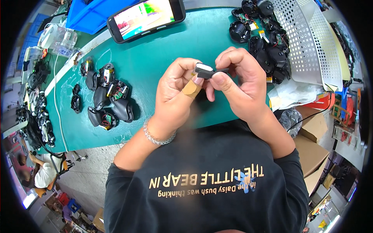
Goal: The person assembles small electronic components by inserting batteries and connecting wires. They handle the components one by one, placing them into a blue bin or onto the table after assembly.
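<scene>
Green desk (pixel 151 54) is spanning the work area beneath the hands. At the far left, a heap of black cables (pixel 37 124) is lying along the side of the work area, and a white cord (pixel 57 93) is running down across the left end of the desk. To its right, a group of black housings (pixel 101 97) is resting on the desk, several of them exposing green boards and wiring. Behind this group, a blue bin (pixel 89 15) is standing at the rear, and a phone (pixel 145 19) is displaying a bright picture beside it. Near the centre, the left hand (pixel 173 89), wearing a clear beaded bracelet (pixel 155 138) and a tan wrap (pixel 191 89) on its thumb, is clamping the small black part (pixel 206 72) between thumb and fingers; a white block is showing on its upper face. The right hand (pixel 243 83) is pinching the right end of the same part, which is sitting between both hands above the desk. Further right, more black housings (pixel 266 54) are lying piled against a perforated basket (pixel 301 46).
</scene>
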`<state>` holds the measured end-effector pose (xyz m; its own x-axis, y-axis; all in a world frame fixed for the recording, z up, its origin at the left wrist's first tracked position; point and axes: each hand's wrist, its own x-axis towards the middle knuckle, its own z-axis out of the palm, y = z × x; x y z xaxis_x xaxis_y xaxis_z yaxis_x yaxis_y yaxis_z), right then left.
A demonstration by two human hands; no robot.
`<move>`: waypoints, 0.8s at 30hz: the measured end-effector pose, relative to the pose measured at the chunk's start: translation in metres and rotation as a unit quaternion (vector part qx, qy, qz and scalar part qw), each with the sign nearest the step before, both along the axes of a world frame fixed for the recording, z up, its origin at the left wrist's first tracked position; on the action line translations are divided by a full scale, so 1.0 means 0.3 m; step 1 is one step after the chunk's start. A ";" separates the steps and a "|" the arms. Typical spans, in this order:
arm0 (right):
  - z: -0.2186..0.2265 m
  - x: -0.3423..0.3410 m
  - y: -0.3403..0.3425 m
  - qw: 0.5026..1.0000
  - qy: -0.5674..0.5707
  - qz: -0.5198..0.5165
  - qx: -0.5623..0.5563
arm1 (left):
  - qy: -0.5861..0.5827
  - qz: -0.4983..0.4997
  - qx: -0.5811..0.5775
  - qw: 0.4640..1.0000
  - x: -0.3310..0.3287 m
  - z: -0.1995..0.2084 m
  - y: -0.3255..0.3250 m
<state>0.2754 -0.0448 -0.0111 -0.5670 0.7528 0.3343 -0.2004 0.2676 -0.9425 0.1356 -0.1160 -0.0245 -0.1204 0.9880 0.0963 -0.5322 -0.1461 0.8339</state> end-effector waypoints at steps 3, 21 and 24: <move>0.014 -0.005 -0.013 0.995 0.075 0.023 -0.058 | -0.007 -0.062 0.010 0.998 -0.023 0.003 0.005; 0.100 0.023 -0.026 0.999 0.012 0.050 0.015 | 0.048 -0.240 0.001 0.970 -0.079 0.065 -0.017; 0.102 0.031 -0.016 0.985 -0.054 0.009 0.162 | 0.071 -0.212 -0.024 0.974 -0.059 0.080 -0.019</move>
<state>0.2847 -0.0497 0.0194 -0.6248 0.6062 0.4921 -0.1113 0.5547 -0.8246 0.1180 -0.1216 -0.0006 0.3108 0.9498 0.0348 -0.4148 0.1026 0.9041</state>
